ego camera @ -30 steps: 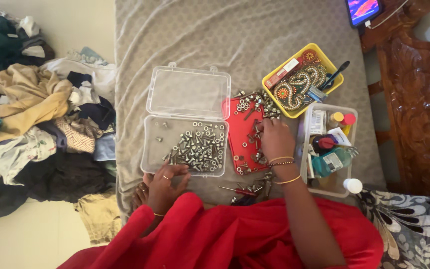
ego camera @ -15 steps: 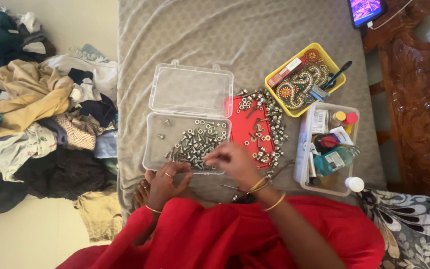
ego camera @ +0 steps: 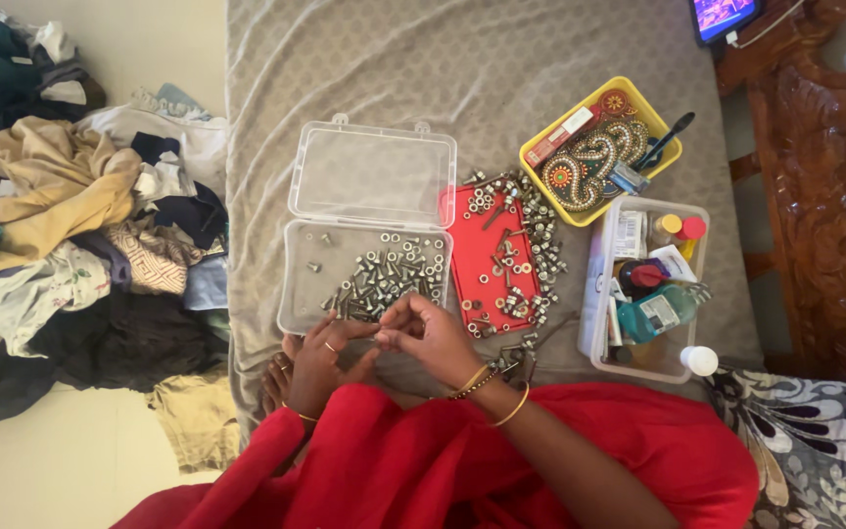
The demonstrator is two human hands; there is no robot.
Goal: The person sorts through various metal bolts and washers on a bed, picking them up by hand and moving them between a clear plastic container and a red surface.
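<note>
My left hand (ego camera: 325, 360) and my right hand (ego camera: 435, 338) meet fingertip to fingertip just in front of an open clear plastic box (ego camera: 298, 294). Both pinch something small and metallic between them; the fingers mostly hide it. The box holds a heap of silver bolts and nuts (ego camera: 384, 279), and its lid (ego camera: 372, 176) lies flat behind it. Right of the box, a red tray (ego camera: 474, 266) carries more nuts and washers, with several spilled along its right edge.
A yellow tray (ego camera: 552, 132) of ornaments and a clear tub (ego camera: 594, 294) of bottles stand to the right on the grey bedsheet (ego camera: 443, 69). A clothes pile (ego camera: 61, 196) lies left on the floor. A carved wooden bed frame (ego camera: 815, 196) and a lit phone (ego camera: 722, 15) are at the right.
My right hand left the red tray, crossed left over the box's front edge and came to my left hand. My left hand stayed in place.
</note>
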